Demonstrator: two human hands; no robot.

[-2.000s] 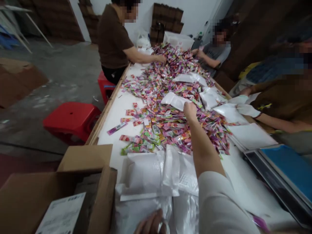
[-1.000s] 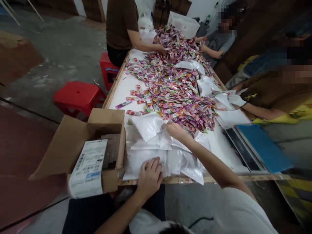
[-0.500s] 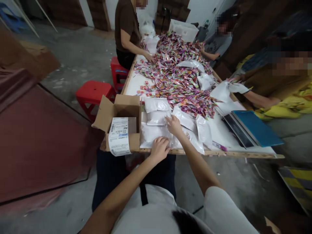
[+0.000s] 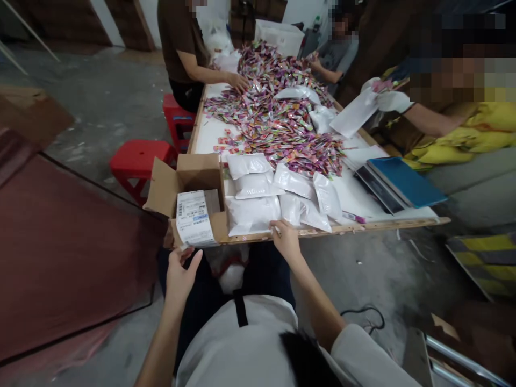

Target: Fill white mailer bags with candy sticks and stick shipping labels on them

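My left hand (image 4: 180, 271) is at the lower edge of the printed shipping labels (image 4: 194, 217), thumb spread away from the fingers; it looks open, with its fingertips close to or touching the labels. These labels hang over the front of an open cardboard box (image 4: 220, 228). At the table's front edge, beside a plump white mailer bag (image 4: 255, 214), my right hand (image 4: 285, 239) has its fingers curled into a pinch. Whatever lies between those fingertips is too small to make out. More white bags (image 4: 253, 184) lie in a cluster behind it.
A large heap of small colourful packets (image 4: 278, 113) covers the table (image 4: 209, 137). A blue folder (image 4: 407, 180) and a purple marker (image 4: 353, 217) lie to the right. Red stools (image 4: 141, 156) stand left. Three people sit around; one in gloves (image 4: 391, 101) holds a white bag (image 4: 355, 113).
My left hand has moved left from the white bags to the labels. My right hand has drawn back to the table edge. The view has shifted; the gloved person's bag is raised.
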